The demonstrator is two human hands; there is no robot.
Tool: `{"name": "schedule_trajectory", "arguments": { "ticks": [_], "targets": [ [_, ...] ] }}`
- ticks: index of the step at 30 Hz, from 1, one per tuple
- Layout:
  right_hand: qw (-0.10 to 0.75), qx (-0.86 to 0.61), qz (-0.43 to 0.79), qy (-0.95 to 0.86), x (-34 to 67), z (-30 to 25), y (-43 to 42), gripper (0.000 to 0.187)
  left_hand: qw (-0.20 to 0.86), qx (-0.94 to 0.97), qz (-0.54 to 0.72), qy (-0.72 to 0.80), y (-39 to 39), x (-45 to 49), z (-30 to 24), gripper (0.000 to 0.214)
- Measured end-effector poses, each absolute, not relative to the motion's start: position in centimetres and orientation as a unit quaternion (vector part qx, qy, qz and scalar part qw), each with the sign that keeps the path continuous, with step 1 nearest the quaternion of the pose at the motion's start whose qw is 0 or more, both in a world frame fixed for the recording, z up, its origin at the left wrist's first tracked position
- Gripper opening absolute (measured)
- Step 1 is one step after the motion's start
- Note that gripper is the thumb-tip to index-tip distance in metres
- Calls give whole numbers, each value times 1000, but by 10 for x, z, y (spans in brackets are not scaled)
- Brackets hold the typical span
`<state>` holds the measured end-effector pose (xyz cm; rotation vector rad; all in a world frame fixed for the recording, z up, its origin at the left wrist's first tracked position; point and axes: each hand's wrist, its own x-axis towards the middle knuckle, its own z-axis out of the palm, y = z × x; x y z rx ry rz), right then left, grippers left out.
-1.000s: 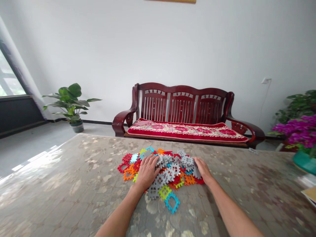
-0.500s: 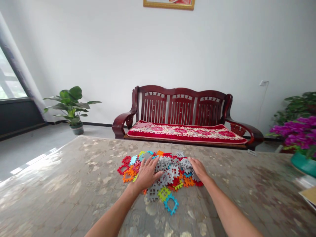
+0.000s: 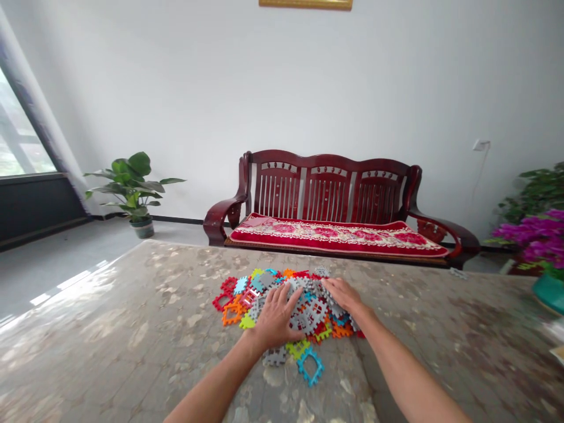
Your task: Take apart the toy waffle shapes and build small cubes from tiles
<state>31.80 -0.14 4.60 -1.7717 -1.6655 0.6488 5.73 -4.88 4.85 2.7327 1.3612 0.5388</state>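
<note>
A heap of flat, notched plastic building pieces in grey, red, orange, lime green and blue lies on the patterned tablecloth. My left hand (image 3: 278,317) rests on the heap's left front with its fingers spread, over grey pieces (image 3: 311,315). At the heap's right side, my right hand (image 3: 343,295) lies with fingers stretched against more grey pieces. A blue frame-shaped piece (image 3: 311,366) sits at the front edge, beside a lime green piece (image 3: 298,349). Orange (image 3: 232,313) and red pieces (image 3: 228,285) are at the left. What lies beneath my palms is hidden.
The tablecloth (image 3: 132,352) spreads around the heap. A loose grey piece (image 3: 459,273) lies far right. Purple flowers (image 3: 535,238) stand in a teal pot (image 3: 549,292) at the right edge. Behind the table are a wooden bench (image 3: 328,185) and a potted plant (image 3: 136,182).
My left hand has shifted right and toward me across the heap, and my right hand has moved inward to the left. Grey pieces between them have shifted. The view has turned slightly left.
</note>
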Motion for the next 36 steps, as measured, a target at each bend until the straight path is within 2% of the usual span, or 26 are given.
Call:
{"name": "schedule_trajectory", "arguments": {
  "ticks": [11,16,20,25,31,36],
  "targets": [
    [311,-594,350,-654,294,51,7,32,52,888,179,419,-47,68,49,111],
    [323,-549,405,-656,293,55,4,29,100,878,236,404,-47,82,42,111],
    [341,-526,422,-655,294,61,0,33,131,871,292,373,-48,97,39,110],
    [383,-492,397,-674,296,75,-7,39,132,863,329,361,-46,118,42,107],
    [361,-522,301,-712,302,98,-15,37,104,856,374,342,-39,129,48,101],
    [336,-547,238,-729,304,106,-19,31,103,851,398,326,-41,119,53,75]
  ]
}}
